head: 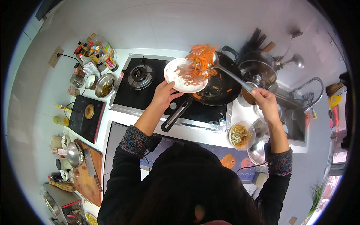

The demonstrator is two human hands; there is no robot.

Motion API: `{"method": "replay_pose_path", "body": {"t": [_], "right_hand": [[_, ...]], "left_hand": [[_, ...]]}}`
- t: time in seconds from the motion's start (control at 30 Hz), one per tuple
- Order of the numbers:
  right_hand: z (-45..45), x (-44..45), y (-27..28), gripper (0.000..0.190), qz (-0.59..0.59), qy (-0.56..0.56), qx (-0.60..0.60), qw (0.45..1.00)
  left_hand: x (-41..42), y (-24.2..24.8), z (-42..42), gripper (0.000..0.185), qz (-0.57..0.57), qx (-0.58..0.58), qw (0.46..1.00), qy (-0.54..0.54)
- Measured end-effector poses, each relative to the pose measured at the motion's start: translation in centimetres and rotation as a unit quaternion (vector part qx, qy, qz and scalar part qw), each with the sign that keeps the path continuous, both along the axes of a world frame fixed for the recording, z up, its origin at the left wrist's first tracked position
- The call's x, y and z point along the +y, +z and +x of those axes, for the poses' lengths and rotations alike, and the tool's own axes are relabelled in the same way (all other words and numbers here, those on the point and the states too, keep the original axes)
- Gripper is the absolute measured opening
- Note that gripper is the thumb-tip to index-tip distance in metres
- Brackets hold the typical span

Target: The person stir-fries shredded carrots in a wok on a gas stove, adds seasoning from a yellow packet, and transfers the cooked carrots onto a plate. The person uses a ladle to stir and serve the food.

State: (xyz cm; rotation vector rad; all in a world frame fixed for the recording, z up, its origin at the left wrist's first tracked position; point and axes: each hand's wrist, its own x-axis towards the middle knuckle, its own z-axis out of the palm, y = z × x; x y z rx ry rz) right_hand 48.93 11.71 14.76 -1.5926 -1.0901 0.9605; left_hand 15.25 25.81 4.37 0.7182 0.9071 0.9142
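My left hand [166, 94] grips the near-left rim of a white flower-patterned plate [172, 73], held above the left part of a black frying pan [229, 81]. Shredded carrot [201, 62] lies heaped on the plate and spreads past its far rim. In my right hand [263, 102] is the handle of a metal ladle or cooking spoon [233, 75]; its head meets the carrot at the plate's right side and is partly hidden by it. A few carrot shreds and an oily film cover the pan's bottom. The pan's long handle [175, 116] points towards me.
Left of the pan is a gas burner [140, 75] on the black hob. Seasoning bottles [97, 52] and a metal bowl [104, 85] stand beyond it. A cleaver [90, 163] rests on a cutting board [81, 180]. At right are a bowl of food [241, 136] and the sink [296, 123].
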Motion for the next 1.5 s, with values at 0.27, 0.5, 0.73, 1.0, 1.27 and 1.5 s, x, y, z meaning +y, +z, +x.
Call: {"method": "replay_pose_path", "body": {"t": [0.27,0.5,0.73,1.0,1.27,1.5], "right_hand": [[-3.3,-1.9,-0.1,0.024,0.213,0.008,-0.483,0.849],[-3.6,-2.2,0.5,0.023,0.284,0.003,-0.6,0.748],[0.8,1.1,-0.5,0.025,-0.026,-0.049,-0.006,0.998],[5.7,6.8,0.4,0.025,-0.114,-0.007,-0.563,0.819],[1.4,14.4,-1.3,0.023,0.044,0.109,-0.659,0.743],[-0.2,15.2,2.2,0.023,0.078,0.191,-0.699,0.685]], "left_hand": [[0.1,0.8,2.8,0.029,-0.004,-0.05,0.999,0.0],[0.1,0.1,2.0,0.03,-0.01,-0.045,0.999,0.007],[0.3,-0.9,-0.1,0.03,-0.012,-0.075,0.997,0.019],[-1.1,-2.3,-6.9,0.032,0.008,-0.043,0.996,0.082],[-2.3,-4.7,-10.2,0.031,-0.022,-0.013,0.989,0.145],[-2.9,-6.3,-11.7,0.031,-0.018,-0.006,0.987,0.158]]}}
